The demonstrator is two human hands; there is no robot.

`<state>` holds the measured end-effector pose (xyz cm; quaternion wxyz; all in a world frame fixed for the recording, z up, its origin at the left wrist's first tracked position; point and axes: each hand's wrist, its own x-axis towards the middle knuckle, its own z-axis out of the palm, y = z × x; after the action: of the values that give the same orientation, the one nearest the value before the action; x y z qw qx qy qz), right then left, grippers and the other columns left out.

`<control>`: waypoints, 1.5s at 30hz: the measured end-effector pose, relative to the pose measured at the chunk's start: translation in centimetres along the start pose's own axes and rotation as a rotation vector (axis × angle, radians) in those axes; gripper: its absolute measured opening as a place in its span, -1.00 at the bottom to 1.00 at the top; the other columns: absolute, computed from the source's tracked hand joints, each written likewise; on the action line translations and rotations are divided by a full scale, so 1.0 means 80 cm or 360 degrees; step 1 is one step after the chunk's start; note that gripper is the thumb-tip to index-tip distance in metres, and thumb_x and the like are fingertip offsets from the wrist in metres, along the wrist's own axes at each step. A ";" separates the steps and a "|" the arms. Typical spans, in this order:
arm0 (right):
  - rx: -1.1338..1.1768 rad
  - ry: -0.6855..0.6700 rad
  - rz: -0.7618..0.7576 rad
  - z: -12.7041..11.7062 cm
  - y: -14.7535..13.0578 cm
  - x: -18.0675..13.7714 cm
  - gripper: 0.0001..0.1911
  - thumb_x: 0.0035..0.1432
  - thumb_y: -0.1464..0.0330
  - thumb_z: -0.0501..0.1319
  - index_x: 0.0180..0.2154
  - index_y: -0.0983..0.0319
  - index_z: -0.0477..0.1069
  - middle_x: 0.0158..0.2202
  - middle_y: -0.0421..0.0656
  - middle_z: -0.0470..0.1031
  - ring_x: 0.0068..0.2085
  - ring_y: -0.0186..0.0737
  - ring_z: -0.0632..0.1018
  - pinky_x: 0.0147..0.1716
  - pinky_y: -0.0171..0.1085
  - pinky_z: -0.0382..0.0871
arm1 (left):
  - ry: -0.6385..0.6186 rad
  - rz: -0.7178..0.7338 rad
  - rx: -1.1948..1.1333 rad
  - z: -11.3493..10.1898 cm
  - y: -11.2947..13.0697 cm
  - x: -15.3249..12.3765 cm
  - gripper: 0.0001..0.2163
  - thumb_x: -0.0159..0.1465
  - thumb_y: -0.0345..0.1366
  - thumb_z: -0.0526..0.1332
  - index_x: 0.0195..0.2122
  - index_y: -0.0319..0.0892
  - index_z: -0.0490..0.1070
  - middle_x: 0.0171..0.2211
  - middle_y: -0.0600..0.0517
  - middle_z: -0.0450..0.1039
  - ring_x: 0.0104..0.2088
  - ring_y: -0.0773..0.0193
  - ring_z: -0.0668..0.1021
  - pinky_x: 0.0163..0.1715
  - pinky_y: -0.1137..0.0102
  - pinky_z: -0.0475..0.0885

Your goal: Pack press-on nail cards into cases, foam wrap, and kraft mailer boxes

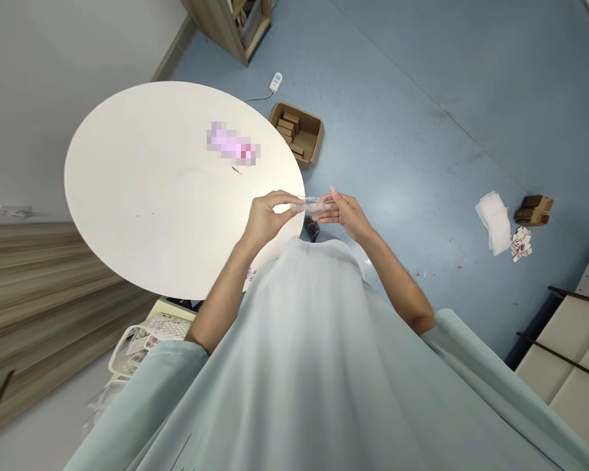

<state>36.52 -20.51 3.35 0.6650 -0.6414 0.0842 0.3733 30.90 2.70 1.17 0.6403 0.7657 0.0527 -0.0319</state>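
I hold a small clear tube-like item point(313, 205) between both hands, level, just past the near right edge of a round white table point(142, 196). My left hand point(267, 217) pinches its left end with fingers curled. The fingertips of my right hand point(346, 214) pinch its right end. A blurred pink and purple item point(233, 144) lies on the table top, beyond my hands.
An open cardboard box point(298, 133) with small boxes sits on the blue floor beside the table. White papers point(493, 219), a brown box point(534, 210) and small scattered pieces point(521, 244) lie to the right. A white basket point(137, 340) stands under the table's near edge.
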 end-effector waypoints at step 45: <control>-0.0164 0.0052 -0.0303 0.008 0.042 0.021 -0.15 0.08 -0.18 0.58 0.29 0.01 0.49 -0.09 -0.21 0.70 -0.04 -0.07 0.80 -0.12 -0.17 0.79 | 0.0176 -0.0410 -0.0400 0.004 -0.031 -0.008 -0.46 0.23 0.01 0.57 0.13 -0.18 0.62 -0.09 -0.11 0.72 -0.22 0.17 0.75 -0.06 0.16 0.73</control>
<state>35.46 -19.65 -0.17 0.6621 -0.6858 0.0144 0.3018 29.94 2.77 -1.24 0.7176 0.6672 0.1889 -0.0648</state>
